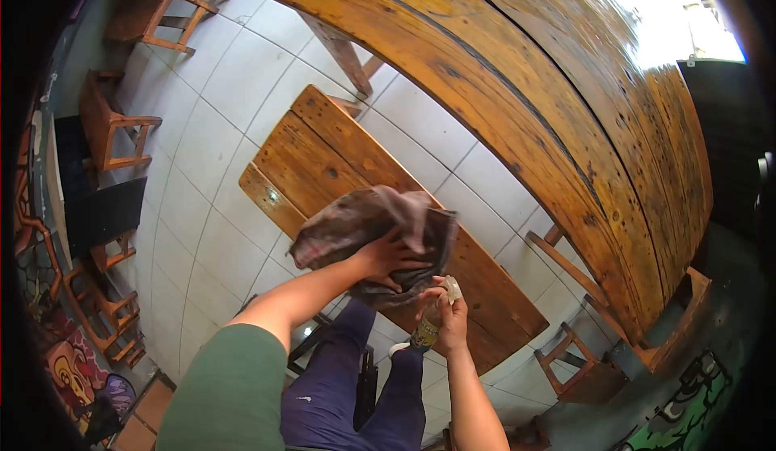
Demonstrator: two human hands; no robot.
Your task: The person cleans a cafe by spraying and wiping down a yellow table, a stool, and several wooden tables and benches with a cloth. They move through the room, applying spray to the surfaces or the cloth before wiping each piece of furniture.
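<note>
My left hand (390,259) grips a brown-grey cloth (365,226) and holds it up over the wooden bench (323,160). Just below the cloth, my right hand (449,319) is closed around a small bottle (428,326) with a pale top, its tip pointing up close to the cloth's lower edge. Both hands hang in the air above the bench and my legs in dark blue trousers (339,386).
A long wooden plank table (525,87) runs along the right, with sunlight glaring at its far end. Wooden chairs (113,124) stand on the white tiled floor (202,128) at the left. Another wooden chair (578,362) sits under the table's near end.
</note>
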